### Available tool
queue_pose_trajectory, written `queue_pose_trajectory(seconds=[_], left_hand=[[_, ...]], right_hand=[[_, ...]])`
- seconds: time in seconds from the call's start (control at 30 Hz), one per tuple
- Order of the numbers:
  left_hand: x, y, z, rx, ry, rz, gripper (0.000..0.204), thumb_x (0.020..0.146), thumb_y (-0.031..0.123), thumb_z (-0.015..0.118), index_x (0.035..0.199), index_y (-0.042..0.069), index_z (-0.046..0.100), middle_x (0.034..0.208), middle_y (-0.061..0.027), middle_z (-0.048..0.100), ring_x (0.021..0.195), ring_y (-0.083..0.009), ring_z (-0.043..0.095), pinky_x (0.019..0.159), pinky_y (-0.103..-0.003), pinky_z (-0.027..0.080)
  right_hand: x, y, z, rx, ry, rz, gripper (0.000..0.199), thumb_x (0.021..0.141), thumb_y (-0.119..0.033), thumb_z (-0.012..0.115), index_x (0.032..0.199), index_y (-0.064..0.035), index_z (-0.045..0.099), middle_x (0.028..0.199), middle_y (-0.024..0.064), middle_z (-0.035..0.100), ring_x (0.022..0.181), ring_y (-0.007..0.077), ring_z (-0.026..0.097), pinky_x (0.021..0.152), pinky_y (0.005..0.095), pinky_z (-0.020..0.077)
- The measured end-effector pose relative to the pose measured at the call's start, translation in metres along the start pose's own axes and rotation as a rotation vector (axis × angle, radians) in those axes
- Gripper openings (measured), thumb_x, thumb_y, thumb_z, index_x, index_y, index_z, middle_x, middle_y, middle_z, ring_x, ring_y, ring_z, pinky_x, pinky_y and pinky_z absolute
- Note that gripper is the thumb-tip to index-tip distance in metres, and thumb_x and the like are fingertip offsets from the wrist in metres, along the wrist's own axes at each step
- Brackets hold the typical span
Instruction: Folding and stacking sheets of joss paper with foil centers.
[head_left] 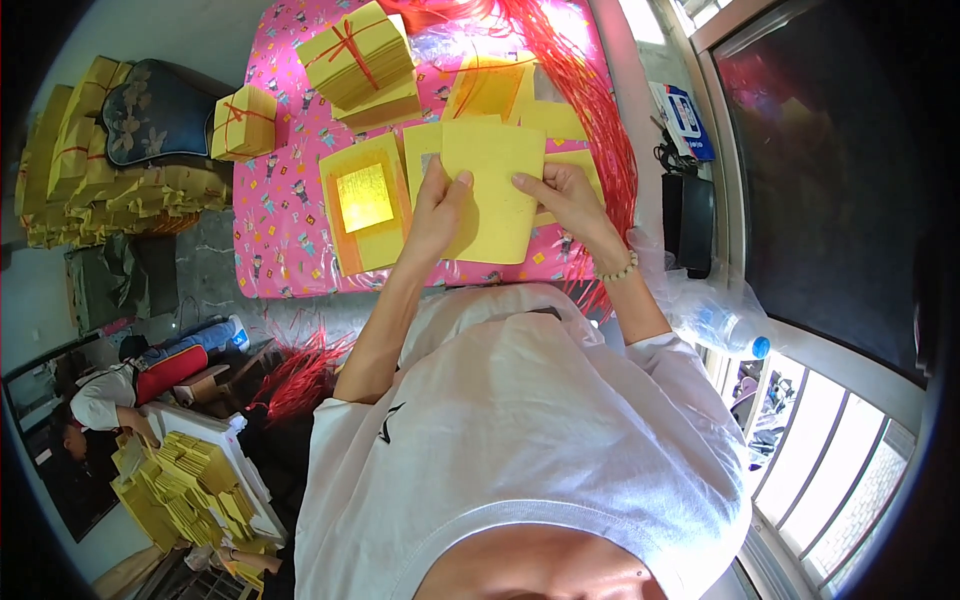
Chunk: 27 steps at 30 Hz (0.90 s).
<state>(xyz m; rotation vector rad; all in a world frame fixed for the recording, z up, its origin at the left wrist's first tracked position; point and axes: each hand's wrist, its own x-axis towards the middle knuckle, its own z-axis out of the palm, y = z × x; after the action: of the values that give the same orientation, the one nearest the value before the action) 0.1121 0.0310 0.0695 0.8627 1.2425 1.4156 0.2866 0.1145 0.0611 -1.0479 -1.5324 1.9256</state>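
In front of me I hold a yellow paper sheet [493, 190], or a thin stack of sheets, upright by its two sides. My left hand [440, 208] pinches the left edge, its thumb on the face. On the opposite edge my right hand [572, 203] grips with its thumb in front; a beaded bracelet circles that wrist. Both hands are closed on the paper. Just left of it lies a yellow and orange sheet pile with a shiny gold square [366, 198] on top. More yellow paper [556, 120] lies behind, partly hidden by the held sheet.
A pink patterned cloth [290, 190] covers the table. Bundles tied with red string [352, 60] stand on it, and red plastic strands [600, 110] trail down its right side. Stacked yellow bundles [80, 170] fill the far left. A plastic bottle [735, 332] lies at right. Another person [105, 395] is at lower left.
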Motion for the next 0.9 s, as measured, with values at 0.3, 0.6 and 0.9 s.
queue_pose_trajectory(seconds=[0.3,0.6,0.9], left_hand=[[0.006,-0.010,0.002,-0.003,-0.016,-0.020,0.035,0.095,0.006,0.043,0.130,0.002,0.039,0.121,-0.0088,0.053,0.110,-0.0152,0.050,0.095,-0.029,0.038],[0.012,-0.017,0.007,0.035,-0.018,-0.025,0.037,0.095,0.006,0.045,0.131,0.002,0.038,0.122,-0.0087,0.054,0.111,-0.0149,0.049,0.095,-0.029,0.037],[0.018,-0.025,0.009,0.010,0.005,-0.057,0.034,0.095,0.008,0.045,0.129,0.003,0.041,0.120,-0.0069,0.055,0.108,-0.0134,0.050,0.093,-0.028,0.038]], right_hand=[[-0.016,0.000,-0.008,-0.020,-0.082,0.159,0.030,0.090,-0.027,0.064,0.099,0.0007,0.066,0.083,0.0031,0.068,0.067,0.0060,0.062,0.056,0.0189,0.0489],[-0.020,0.019,-0.016,-0.069,-0.120,0.144,0.029,0.090,-0.028,0.064,0.100,-0.0009,0.067,0.082,0.0027,0.068,0.068,0.0073,0.064,0.058,0.0201,0.0509],[-0.036,0.027,-0.018,-0.064,-0.094,0.163,0.031,0.090,-0.029,0.064,0.105,-0.0012,0.066,0.082,0.0024,0.068,0.069,0.0069,0.064,0.060,0.0208,0.0517]])
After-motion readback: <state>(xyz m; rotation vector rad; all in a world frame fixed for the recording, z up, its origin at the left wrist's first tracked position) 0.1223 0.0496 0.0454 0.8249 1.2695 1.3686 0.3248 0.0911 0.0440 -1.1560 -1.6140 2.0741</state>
